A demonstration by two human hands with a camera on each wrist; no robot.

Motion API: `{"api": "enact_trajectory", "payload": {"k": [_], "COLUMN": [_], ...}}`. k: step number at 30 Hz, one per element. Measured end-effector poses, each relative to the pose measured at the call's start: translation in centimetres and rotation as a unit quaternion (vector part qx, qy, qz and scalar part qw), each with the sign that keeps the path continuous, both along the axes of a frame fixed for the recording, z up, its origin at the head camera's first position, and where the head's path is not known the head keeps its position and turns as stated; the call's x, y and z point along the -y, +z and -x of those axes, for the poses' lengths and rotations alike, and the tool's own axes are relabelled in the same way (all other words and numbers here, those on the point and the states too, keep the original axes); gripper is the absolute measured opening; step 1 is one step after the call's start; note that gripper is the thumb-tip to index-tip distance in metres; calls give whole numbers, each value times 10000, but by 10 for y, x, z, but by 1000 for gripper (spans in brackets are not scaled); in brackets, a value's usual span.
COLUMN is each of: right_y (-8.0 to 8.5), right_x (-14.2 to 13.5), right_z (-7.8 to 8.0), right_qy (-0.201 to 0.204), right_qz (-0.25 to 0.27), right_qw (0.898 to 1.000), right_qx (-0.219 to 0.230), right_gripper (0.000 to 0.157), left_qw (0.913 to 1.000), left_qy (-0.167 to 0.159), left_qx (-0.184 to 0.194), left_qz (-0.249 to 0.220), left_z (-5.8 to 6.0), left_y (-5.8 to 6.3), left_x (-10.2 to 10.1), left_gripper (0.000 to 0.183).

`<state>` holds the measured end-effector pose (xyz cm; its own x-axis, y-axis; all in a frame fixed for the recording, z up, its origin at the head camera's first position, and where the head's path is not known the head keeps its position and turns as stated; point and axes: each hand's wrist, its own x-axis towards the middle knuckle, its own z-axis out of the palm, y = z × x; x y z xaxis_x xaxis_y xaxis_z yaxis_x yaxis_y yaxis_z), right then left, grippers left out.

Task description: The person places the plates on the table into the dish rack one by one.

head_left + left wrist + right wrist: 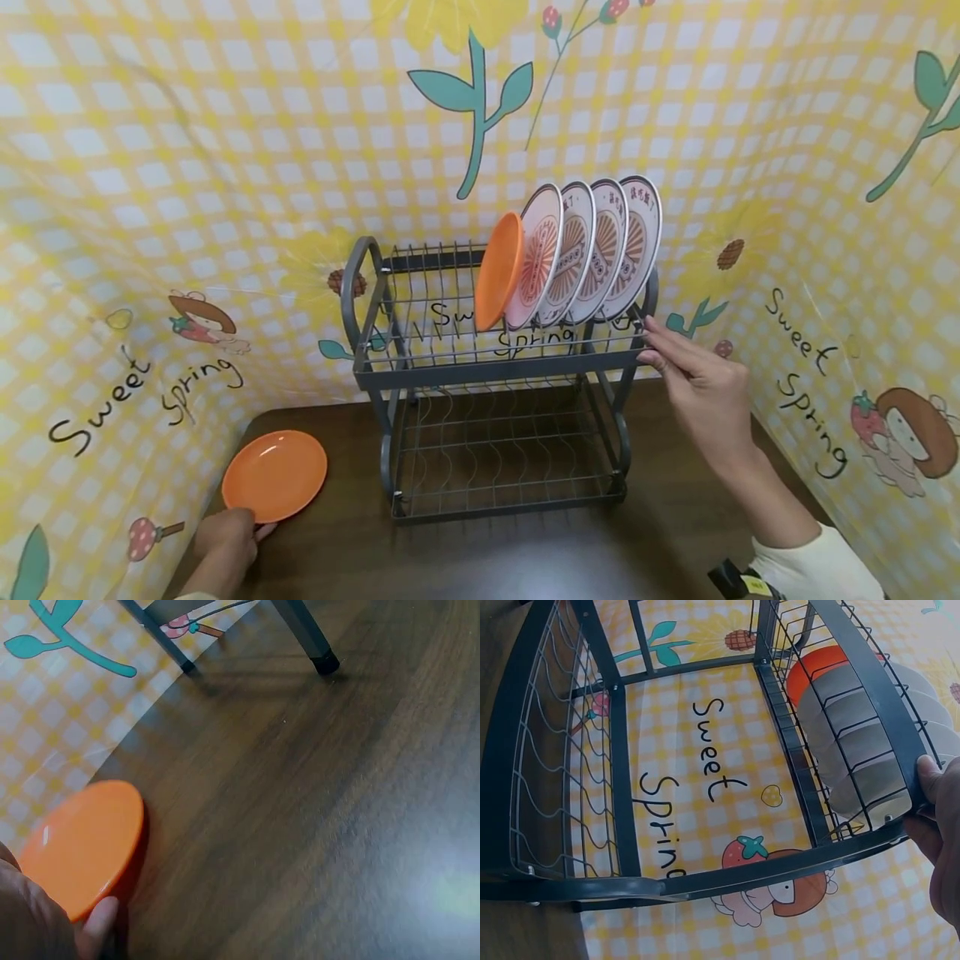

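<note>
At the left of the table, my left hand [227,533] grips the near rim of an orange plate [276,475]. The left wrist view shows the thumb along the rim of this plate [90,840], which tilts a little. My right hand [701,387] holds the front right corner of the grey two-tier dish rack [495,367], thumb over the bar in the right wrist view. On the rack's upper tier, a second orange plate [500,271] stands on edge to the left of several white patterned plates [542,254].
The rack's lower tier [502,450] is bare wire. It stands on a dark wooden table [480,558] against a yellow checked cloth [225,167] that encloses the back and sides. A dark strap device [738,579] sits on the right sleeve.
</note>
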<state>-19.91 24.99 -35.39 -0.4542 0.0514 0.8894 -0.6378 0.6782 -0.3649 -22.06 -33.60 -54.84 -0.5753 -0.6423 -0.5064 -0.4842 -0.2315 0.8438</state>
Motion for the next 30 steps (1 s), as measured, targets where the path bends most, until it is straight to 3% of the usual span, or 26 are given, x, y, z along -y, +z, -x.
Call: {"api": "enact_trajectory", "payload": {"k": [7, 12, 19, 25, 30], "right_y": [0, -1, 1, 13, 14], "right_x": [-1, -1, -2, 7, 7], "right_z": [1, 3, 1, -7, -8], "right_qy": [16, 84, 18, 130, 130], "right_qz": [40, 37, 72, 112, 135], "right_qw": [10000, 9999, 9998, 9996, 9996], "right_qx": [-17, -68, -173, -237, -210], "right_gripper": [32, 33, 34, 33, 33], "left_qw": [9957, 9915, 9840, 9654, 9561], "left_qy": [-35, 78, 83, 306, 280], "left_qx": [-448, -884, -1495, -2402, -2839], "left_qz": [804, 951, 964, 971, 670], "left_z": [-3, -9, -14, -20, -23], "left_y": [1, 10, 40, 75, 107], "left_x": [4, 9, -3, -25, -36], "left_gripper": [53, 48, 42, 18, 28]}}
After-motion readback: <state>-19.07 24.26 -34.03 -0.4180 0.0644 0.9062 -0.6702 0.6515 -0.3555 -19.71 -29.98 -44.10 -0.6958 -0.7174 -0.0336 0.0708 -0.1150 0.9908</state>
